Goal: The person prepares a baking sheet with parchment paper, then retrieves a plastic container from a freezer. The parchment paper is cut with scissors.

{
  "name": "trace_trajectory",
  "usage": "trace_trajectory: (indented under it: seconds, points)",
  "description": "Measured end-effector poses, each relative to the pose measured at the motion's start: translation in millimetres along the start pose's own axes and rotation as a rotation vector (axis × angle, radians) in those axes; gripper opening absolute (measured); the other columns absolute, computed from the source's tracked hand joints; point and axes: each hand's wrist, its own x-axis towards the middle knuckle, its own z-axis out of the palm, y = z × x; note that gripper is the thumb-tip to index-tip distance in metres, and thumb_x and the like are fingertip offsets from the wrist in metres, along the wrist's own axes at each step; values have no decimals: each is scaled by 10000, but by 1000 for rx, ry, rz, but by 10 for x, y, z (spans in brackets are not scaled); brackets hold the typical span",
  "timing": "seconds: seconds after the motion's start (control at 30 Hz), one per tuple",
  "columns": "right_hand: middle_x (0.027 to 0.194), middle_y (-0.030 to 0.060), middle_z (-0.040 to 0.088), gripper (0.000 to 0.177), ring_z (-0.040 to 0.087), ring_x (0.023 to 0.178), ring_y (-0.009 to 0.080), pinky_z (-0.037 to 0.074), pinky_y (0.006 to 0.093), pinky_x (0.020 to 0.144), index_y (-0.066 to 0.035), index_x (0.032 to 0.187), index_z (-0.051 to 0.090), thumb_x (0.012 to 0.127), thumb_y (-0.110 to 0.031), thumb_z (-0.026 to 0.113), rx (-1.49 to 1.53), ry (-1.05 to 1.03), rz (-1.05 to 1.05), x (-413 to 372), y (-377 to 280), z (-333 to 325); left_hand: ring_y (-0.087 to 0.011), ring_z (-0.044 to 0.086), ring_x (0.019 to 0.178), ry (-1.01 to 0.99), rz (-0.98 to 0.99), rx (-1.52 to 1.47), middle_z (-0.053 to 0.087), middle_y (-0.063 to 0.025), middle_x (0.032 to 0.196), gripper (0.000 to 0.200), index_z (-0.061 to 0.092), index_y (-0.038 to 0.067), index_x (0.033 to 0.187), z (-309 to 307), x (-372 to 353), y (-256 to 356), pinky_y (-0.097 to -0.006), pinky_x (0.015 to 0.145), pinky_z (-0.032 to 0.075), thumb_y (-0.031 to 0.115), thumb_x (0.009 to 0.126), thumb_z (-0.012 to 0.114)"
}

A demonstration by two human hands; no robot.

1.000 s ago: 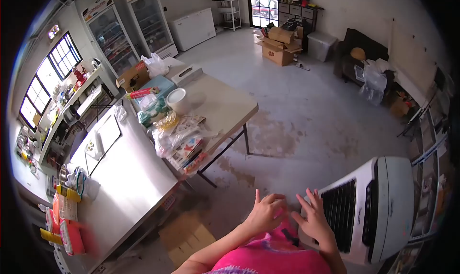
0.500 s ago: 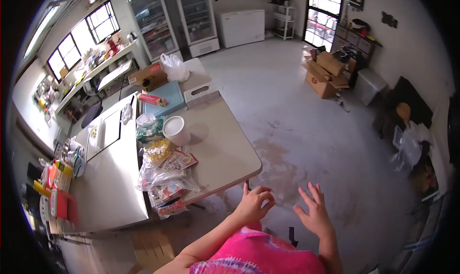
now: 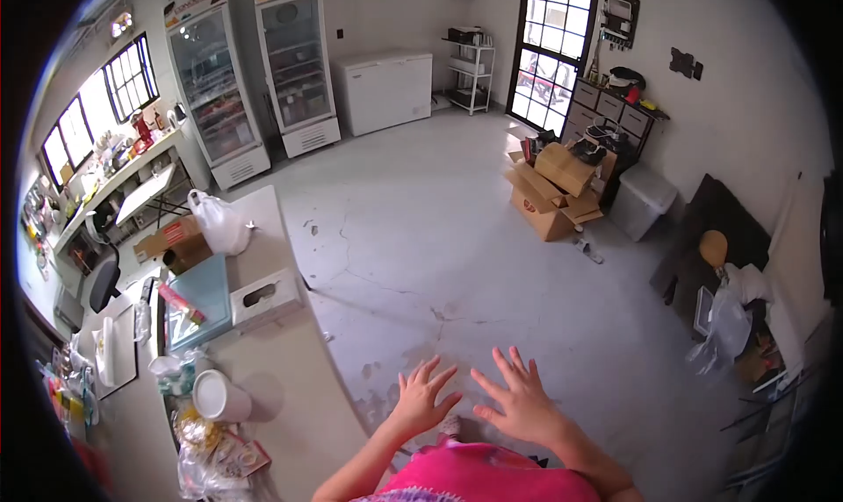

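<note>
Head view: the left hand (image 3: 426, 400) and right hand (image 3: 520, 404) are held up above the floor (image 3: 413, 247), apart from each other, fingers spread and nothing gripped. On the worktop (image 3: 303, 366), a white tub (image 3: 223, 397) is set near the left edge, just beside plastic packets (image 3: 219, 460). If the right edge were bumped by the left hand during a careless turn, the tub might be jolted and tipped against the packets, since no brace is seen on its right side. It is judged to be upright: the lid (image 3: 210, 392) is pointed upward, and the long axis is taken as roughly vertical.
</note>
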Motion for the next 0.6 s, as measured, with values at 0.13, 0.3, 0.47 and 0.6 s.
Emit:
trace_trajectory:
  seconds: [0.13,0.3,0.47,0.6]
  points:
    - [1417,247,202,593,178,1297,479,187,634,991,-192,1333,415,817,-432,583,118,22,45,628,680,-353,-494,134,1298,-77,223,132,228,-204,1424,568,417,237,1334,-144,1156,178,-682,964,166,451,829,564]
    - [1449,238,135,647,96,1334,451,135,592,1035,-194,1358,375,802,-436,603,258,35,371,1245,1627,-305,-510,64,1307,-131,312,90,175,-213,1442,609,365,234,1365,-262,2288,250,-699,954,148,489,836,527]
    - [1459,235,99,657,68,1342,437,120,585,1043,-182,1370,351,812,-433,591,195,-78,379,2369,2518,-256,-510,27,1313,-126,229,182,127,-208,1458,619,333,229,1379,-415,3358,-149,-710,952,126,522,852,475]
    - [1457,238,98,641,64,1341,440,104,577,1049,-162,1360,368,822,-442,574,190,-98,243,3772,2960,-469,-496,62,1312,-46,-60,233,145,-205,1452,608,351,246,1369,-735,4123,-571,-695,969,124,525,847,490]
